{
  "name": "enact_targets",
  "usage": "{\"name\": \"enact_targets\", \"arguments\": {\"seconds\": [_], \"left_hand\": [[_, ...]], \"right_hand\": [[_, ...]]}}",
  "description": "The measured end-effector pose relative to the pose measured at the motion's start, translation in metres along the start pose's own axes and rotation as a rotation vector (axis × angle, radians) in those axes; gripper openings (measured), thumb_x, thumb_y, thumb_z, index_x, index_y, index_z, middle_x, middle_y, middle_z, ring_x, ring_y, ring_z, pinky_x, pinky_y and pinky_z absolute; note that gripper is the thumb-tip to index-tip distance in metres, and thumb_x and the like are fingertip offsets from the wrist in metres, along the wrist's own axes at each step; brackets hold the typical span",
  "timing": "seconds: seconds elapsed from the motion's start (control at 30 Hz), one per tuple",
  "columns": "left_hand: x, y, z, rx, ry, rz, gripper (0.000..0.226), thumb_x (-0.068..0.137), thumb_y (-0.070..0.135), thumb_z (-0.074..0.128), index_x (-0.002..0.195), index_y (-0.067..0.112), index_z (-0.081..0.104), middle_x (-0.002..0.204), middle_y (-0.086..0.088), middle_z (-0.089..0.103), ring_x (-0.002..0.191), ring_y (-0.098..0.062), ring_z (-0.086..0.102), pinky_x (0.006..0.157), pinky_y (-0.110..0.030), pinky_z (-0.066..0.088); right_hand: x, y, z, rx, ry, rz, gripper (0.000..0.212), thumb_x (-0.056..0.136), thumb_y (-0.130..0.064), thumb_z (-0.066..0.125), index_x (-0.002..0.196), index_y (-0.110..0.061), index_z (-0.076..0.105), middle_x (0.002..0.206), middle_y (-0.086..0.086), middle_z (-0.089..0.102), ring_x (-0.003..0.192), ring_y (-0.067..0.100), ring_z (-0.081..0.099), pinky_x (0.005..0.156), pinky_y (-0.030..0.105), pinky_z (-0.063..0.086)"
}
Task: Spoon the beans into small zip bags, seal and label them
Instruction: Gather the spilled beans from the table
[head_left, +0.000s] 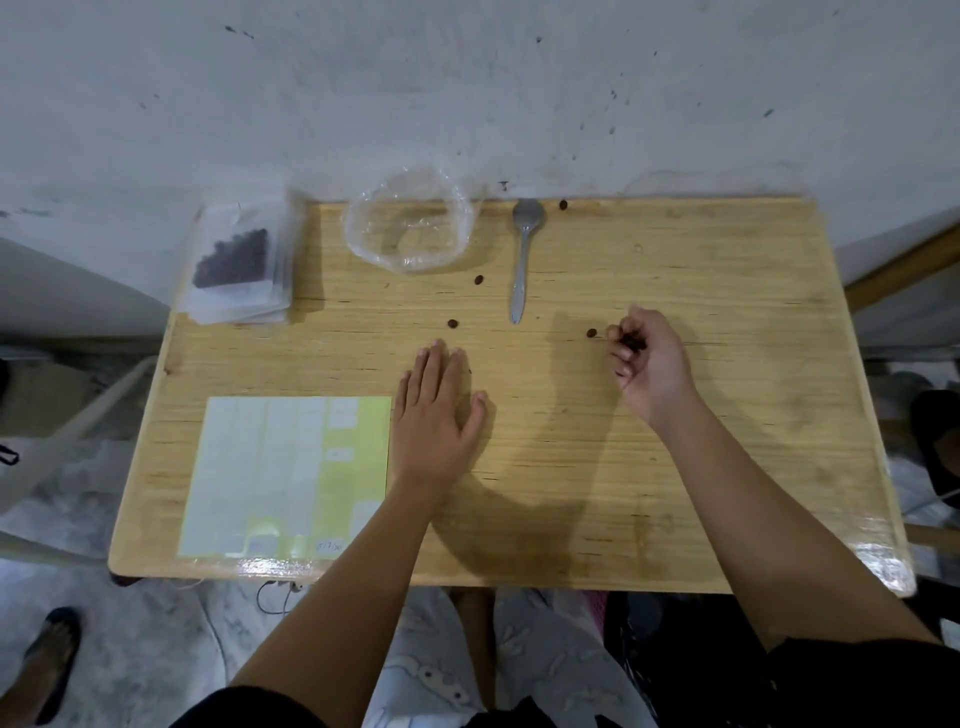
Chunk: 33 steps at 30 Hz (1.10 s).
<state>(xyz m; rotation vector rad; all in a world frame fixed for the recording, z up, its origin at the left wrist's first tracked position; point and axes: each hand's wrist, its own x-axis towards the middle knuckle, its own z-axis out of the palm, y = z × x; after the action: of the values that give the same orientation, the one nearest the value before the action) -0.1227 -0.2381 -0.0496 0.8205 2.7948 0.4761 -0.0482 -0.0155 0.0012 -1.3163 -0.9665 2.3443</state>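
Observation:
My left hand (435, 410) lies flat on the wooden table (727, 415), fingers straight, just right of the label sheet (283, 475). My right hand (649, 364) is curled, its fingers holding dark beans. One loose bean (591, 333) lies just left of its fingertips. More stray beans lie at mid-table (453, 323), below the clear bag (478, 280) and at the far edge (563, 204). A metal spoon (523, 260) lies bowl away from me. A clear open plastic bag (410, 228) sits empty at the back. A stack of zip bags (236, 265), the top one filled with beans, rests at the back left corner.
The table stands against a grey wall. A foot in a dark sandal (49, 660) is on the floor at the lower left. Another wooden table edge (904, 270) shows at the right.

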Motion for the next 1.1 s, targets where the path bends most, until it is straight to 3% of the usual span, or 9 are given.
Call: {"name": "enact_targets", "arguments": {"seconds": [0.1,0.2,0.3,0.5,0.7,0.9,0.97,1.03,1.1], "left_hand": [[0.0,-0.001,0.001,0.008,0.011,0.0,0.061,0.093,0.05,0.029,0.149,0.027,0.021,0.158,0.006,0.007,0.145,-0.009,-0.001,0.117,-0.029,-0.004],[0.001,-0.001,0.001,0.006,0.009,-0.002,0.062,0.092,0.051,0.027,0.149,0.027,0.02,0.158,0.006,0.007,0.145,-0.009,-0.001,0.118,-0.03,-0.003],[0.0,0.0,0.0,-0.001,0.012,0.006,0.063,0.092,0.052,0.025,0.149,0.026,0.021,0.158,0.005,0.008,0.145,-0.01,0.0,0.118,-0.031,-0.001],[0.0,-0.001,0.0,-0.014,0.031,0.009,0.063,0.091,0.052,0.026,0.148,0.026,0.024,0.158,0.004,0.011,0.145,-0.011,0.003,0.118,-0.03,-0.001],[0.001,-0.001,0.001,-0.018,0.037,0.006,0.063,0.09,0.052,0.027,0.147,0.024,0.027,0.157,0.003,0.015,0.145,-0.012,0.006,0.118,-0.03,0.001],[0.0,-0.001,0.001,-0.021,0.037,0.009,0.062,0.091,0.052,0.028,0.147,0.026,0.025,0.158,0.005,0.012,0.145,-0.009,0.002,0.118,-0.03,-0.001],[0.0,-0.002,0.0,-0.024,0.04,0.013,0.062,0.091,0.052,0.028,0.147,0.025,0.026,0.158,0.004,0.013,0.145,-0.009,0.002,0.118,-0.029,-0.001],[0.001,-0.002,0.0,-0.018,0.036,0.015,0.063,0.091,0.053,0.026,0.148,0.025,0.026,0.158,0.004,0.012,0.145,-0.01,0.003,0.118,-0.028,-0.002],[0.001,-0.003,-0.001,-0.014,0.021,0.016,0.063,0.091,0.053,0.024,0.148,0.025,0.023,0.158,0.004,0.01,0.145,-0.009,0.001,0.118,-0.029,-0.002]], "right_hand": [[0.005,0.001,-0.005,-0.613,0.108,-0.255,0.025,0.09,-0.029,0.059,0.077,-0.009,0.063,0.068,-0.005,0.055,0.059,0.003,0.046,0.055,0.012,0.038],[0.012,0.004,-0.011,-0.834,0.099,-0.434,0.016,0.086,-0.024,0.066,0.086,-0.008,0.07,0.07,-0.003,0.057,0.065,0.006,0.047,0.063,0.01,0.039],[0.017,0.008,-0.013,-0.951,0.073,-0.518,0.01,0.08,-0.017,0.072,0.088,-0.01,0.072,0.061,-0.003,0.048,0.059,0.007,0.041,0.061,0.011,0.036],[0.021,0.009,-0.011,-1.04,0.031,-0.618,0.022,0.077,-0.01,0.074,0.099,-0.008,0.073,0.054,-0.006,0.042,0.046,-0.002,0.04,0.056,0.002,0.035],[0.02,0.007,-0.008,-1.055,0.033,-0.609,0.012,0.077,-0.006,0.073,0.089,-0.005,0.074,0.052,-0.007,0.044,0.045,-0.002,0.042,0.054,0.002,0.033],[0.022,0.005,-0.004,-1.214,0.012,-0.506,0.005,0.085,-0.011,0.063,0.08,-0.011,0.062,0.057,-0.006,0.041,0.053,0.006,0.038,0.052,0.011,0.033],[0.016,0.002,0.0,-1.118,0.011,-0.433,0.005,0.087,-0.012,0.058,0.083,-0.009,0.06,0.064,-0.005,0.045,0.058,0.006,0.041,0.053,0.007,0.035],[0.01,-0.001,0.007,-0.977,-0.006,-0.299,0.011,0.088,-0.016,0.052,0.081,-0.01,0.057,0.069,-0.004,0.048,0.06,0.008,0.042,0.054,0.014,0.037],[0.008,0.001,0.016,-0.663,-0.02,-0.099,0.017,0.088,-0.012,0.044,0.071,-0.013,0.047,0.064,-0.001,0.043,0.051,0.008,0.035,0.043,0.017,0.03]]}}
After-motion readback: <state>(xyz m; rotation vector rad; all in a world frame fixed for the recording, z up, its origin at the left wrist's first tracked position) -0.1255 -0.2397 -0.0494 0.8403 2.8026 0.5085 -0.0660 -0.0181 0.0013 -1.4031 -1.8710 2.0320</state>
